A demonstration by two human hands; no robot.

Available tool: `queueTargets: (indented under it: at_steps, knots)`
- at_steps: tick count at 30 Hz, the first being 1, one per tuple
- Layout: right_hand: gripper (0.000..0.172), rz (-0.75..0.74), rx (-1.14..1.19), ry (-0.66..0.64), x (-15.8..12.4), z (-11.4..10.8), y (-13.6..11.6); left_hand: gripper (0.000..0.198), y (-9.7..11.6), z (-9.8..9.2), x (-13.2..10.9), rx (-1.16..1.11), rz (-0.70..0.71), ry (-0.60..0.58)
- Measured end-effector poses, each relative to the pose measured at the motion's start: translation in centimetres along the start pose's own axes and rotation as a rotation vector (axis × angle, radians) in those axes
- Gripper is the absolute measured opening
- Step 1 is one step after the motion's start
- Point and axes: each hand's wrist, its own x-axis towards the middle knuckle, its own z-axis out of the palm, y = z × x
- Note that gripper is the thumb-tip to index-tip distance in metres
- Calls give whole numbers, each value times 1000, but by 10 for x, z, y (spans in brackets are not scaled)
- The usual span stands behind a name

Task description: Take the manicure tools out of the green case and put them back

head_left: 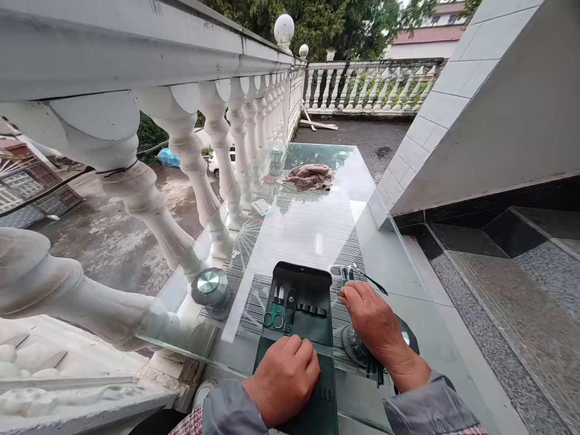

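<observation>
A dark green manicure case (312,335) lies unfolded on the glass table. Small green-handled scissors (273,318) and a dark tool with a textured end (289,313) sit in its left slots, while the loops on its right hold nothing. My left hand (289,377) rests on the lower part of the case with fingers curled in; whatever they grip is hidden. To the right of the case, my right hand (374,317) is closed at several small metal nail tools (348,273). Which of them it pinches is unclear. Slim dark handles (375,370) show below that wrist.
The glass tabletop (312,223) stands on round metal-capped legs (211,287). A crumpled brown cloth (310,176) and a small white card-like item (260,207) lie farther back. White balusters (154,211) run along the left; stone steps (502,284) rise at right.
</observation>
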Motion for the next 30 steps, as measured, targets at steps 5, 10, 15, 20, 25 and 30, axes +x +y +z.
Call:
queueTargets:
  at_steps: [5,10,15,20,25,30]
  knots:
    - [27,39,42,21,-3,10,9,8,-3,-2,-3,9,0,-56]
    - [18,62,124,92,-2,-2,-10,9,-2,-3,-5,-3,46,-106]
    - [23,181,507,-63,3,-3,-58,10,-3,2,-4,-6,13,-56]
    - [36,321,730,-186,13,8,-80,9,-3,3,-4,-40,31,-17]
    - [37,447,985,-295,22,3,-84,7,-1,1,-5,-51,26,-60]
    - [27,388,930,-390,25,4,-88,7,1,1,-6,-60,29,-55]
